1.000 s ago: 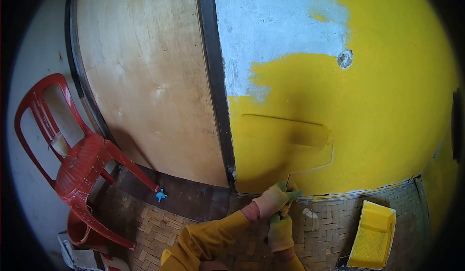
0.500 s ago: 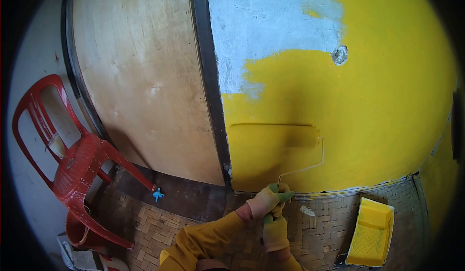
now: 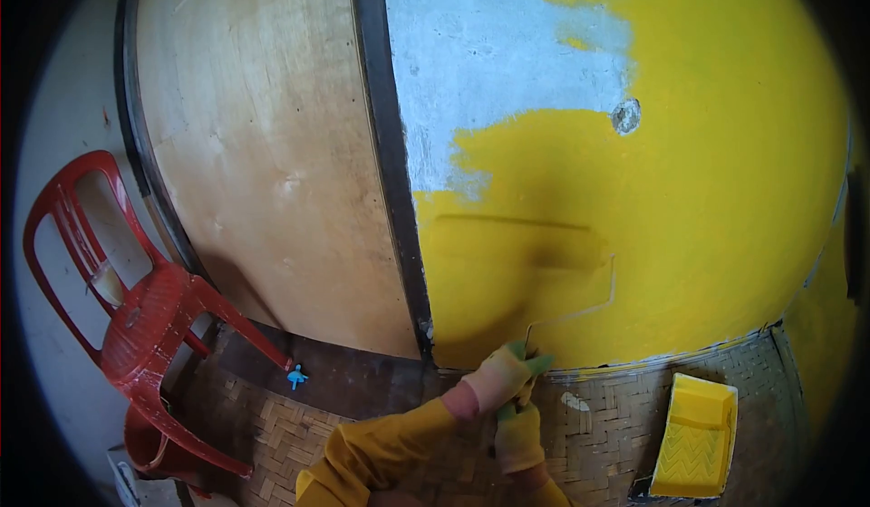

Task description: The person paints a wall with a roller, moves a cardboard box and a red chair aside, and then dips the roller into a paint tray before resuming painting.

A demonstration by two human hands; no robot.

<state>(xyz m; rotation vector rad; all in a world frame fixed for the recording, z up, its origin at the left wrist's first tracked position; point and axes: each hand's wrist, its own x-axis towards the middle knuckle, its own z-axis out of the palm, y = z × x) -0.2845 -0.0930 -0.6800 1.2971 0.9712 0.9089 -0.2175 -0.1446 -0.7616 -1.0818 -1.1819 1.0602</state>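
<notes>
A paint roller, its sleeve coated in yellow, lies nearly level against the freshly yellow part of the wall. Its thin wire frame bends down from the right end to the handle. My left hand, in a pale glove with green fingertips, is closed around the upper handle. Just below it, my right hand, gloved too, grips the lower part. The fingers hide most of the handle. Above the roller, a light-blue patch of wall shows beside a rough round hole.
A yellow paint tray sits on the woven floor mat at right. On the left stand a paint-spotted red plastic chair and a bucket. A small blue object lies near the chair leg. A dark post borders the wooden panel.
The roller has moved a little up the yellow wall, both hands still on its handle. The camera view has shifted slightly.
</notes>
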